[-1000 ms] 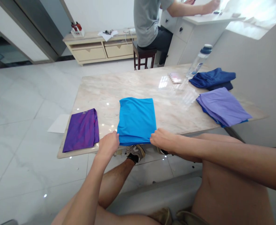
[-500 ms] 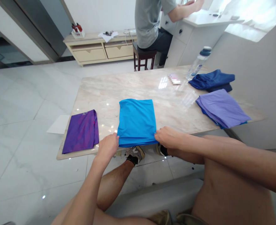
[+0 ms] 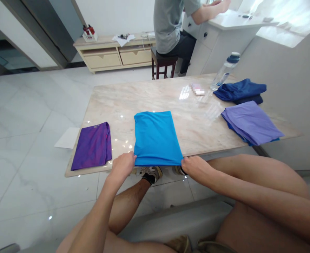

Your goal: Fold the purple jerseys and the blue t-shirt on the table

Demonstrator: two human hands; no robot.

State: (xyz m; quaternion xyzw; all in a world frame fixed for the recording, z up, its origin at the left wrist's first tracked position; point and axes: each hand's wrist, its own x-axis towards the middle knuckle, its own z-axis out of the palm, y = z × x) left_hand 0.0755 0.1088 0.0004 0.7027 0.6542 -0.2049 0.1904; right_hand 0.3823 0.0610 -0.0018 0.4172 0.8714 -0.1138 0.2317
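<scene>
Folded bright blue garment (image 3: 156, 137) lying flat near the front edge of the marble table (image 3: 144, 96), long axis running 12 to 6, near hem overhanging the table edge slightly. Left hand (image 3: 123, 167) at the 7 o'clock corner of the garment, fingers closed in a pinch on that corner. Right hand (image 3: 195, 168) at the 5 o'clock corner, fingertips pressed together on the cloth there, thumb side hidden, so only a pinch on the hem corner to be made out. Both hands equally near, one at each end of the near hem, garment stretching away from them toward 12 o'clock. Hem drawn taut and straight between the two pinches. Folded purple garment (image 3: 93, 146) at 9 o'clock of the blue one, apart from it, close to the table's left front corner. Lilac folded garment (image 3: 252, 121) at 3 o'clock, well apart, lying on something blue. Dark blue garment (image 3: 240, 90) beyond that at about 2 o'clock, with a clear water bottle (image 3: 224, 72) just beside it. Sheet of white paper (image 3: 66, 137) on the floor by the table's left edge. Another person (image 3: 170, 24) seated on a stool (image 3: 164, 63) at 12 o'clock, past the table, arms on a white counter.
</scene>
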